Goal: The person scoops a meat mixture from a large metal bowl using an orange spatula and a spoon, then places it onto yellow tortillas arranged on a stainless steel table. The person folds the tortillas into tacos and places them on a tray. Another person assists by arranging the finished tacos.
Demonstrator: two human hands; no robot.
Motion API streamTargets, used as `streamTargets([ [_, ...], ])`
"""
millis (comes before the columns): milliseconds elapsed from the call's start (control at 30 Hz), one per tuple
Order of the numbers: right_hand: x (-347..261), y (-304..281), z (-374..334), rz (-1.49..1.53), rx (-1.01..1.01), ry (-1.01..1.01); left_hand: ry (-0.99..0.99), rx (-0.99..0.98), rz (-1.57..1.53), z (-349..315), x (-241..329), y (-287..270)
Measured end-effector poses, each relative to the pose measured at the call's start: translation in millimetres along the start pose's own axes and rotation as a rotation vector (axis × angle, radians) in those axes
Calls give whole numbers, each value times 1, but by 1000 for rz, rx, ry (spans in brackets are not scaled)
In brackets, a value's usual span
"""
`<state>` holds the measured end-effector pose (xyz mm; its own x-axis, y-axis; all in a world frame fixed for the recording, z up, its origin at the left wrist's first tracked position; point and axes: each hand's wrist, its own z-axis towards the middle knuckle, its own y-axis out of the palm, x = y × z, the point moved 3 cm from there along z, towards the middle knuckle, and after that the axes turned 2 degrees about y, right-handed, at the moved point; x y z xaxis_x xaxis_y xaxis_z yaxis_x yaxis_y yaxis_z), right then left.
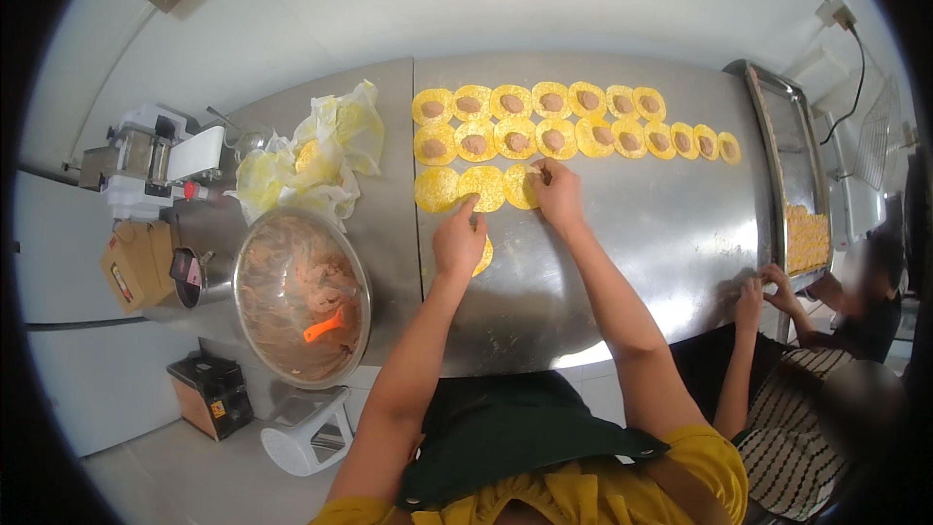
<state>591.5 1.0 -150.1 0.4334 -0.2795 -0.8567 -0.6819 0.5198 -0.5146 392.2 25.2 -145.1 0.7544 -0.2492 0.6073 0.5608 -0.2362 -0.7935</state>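
Note:
My right hand point(557, 196) pinches the upper right edge of a thin round yellow wrapper point(519, 189) on the steel table. My left hand point(459, 241) is curled, its fingertips touching the lower edge of the neighbouring wrapper point(483, 181); whatever its fingers hold is hidden. Another bare wrapper point(435, 191) lies to the left. Beside my left wrist, one more yellow wrapper point(483, 257) shows partly; I cannot tell whether it is held or lying down. Beyond my hands run two rows of wrappers, each topped with brownish-pink filling point(517, 142).
At left, a large steel bowl point(255, 369) contains filling and an orange scoop point(324, 326). Behind it lies yellow-stained crumpled wrapping point(355, 131). Farther left stand a white machine point(146, 160) and a cardboard box point(138, 264). Co-workers' hands point(760, 292) are at right, near a tray point(775, 160).

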Motion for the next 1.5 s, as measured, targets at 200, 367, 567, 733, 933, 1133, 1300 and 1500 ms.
streamTargets([
  [200,-9,-9,0,-109,-26,50,-4,-30,-19,3,5,3],
  [367,-52,-30,-48,-200,19,-349,-220,72,-743,-8,3,-9],
  [567,-32,-24,-97,920,-594,444,-483,-189,-1605,-23,25,-18],
  [733,-24,-41,-88,834,-438,373,-483,-427,-1780,-40,36,-16],
  [933,-48,-47,-112,785,-284,291,-107,-128,-1020,-59,52,-17],
  [1133,-49,-49,-121,995,-302,339,-130,-212,-1315,-65,51,-13],
  [1300,-52,-51,-124,1080,-341,351,-145,-264,-1353,-63,55,-19],
  [1500,-59,-51,-126,1175,-395,338,4,-280,-1283,-64,59,-27],
])
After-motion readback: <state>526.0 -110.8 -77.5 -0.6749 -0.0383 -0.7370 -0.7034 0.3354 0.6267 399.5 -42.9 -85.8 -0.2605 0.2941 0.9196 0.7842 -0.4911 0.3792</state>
